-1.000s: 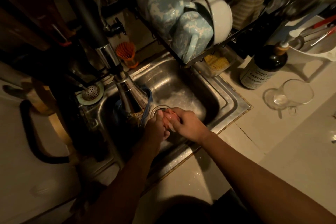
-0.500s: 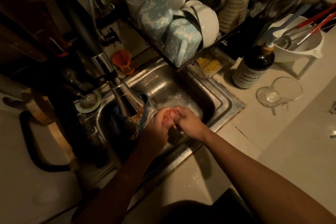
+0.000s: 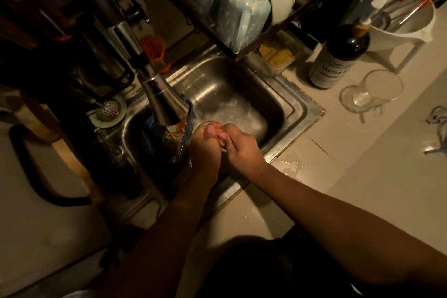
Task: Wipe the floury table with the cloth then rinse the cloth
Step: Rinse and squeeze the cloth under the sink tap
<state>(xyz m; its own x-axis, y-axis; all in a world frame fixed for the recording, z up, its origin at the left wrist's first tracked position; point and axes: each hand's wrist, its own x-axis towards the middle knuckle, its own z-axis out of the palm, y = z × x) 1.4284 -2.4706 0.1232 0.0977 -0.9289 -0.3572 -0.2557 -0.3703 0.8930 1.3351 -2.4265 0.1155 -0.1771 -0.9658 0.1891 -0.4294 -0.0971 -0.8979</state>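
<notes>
Both the left hand (image 3: pixel 205 150) and right hand (image 3: pixel 243 146) clutch the bunched cloth (image 3: pixel 214 130) over the sink (image 3: pixel 232 89). This looks like the rinsing step, and wringing probably comes next.

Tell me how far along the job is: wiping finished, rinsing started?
Wiping looks done: the counter in view shows no flour, only wet drops by the sink. In hand: the left hand and right hand squeeze a small pinkish wad, probably the cloth, over it beside the faucet; it is too dim to confirm running water. Left: finishing the rinse and wringing out.
</notes>
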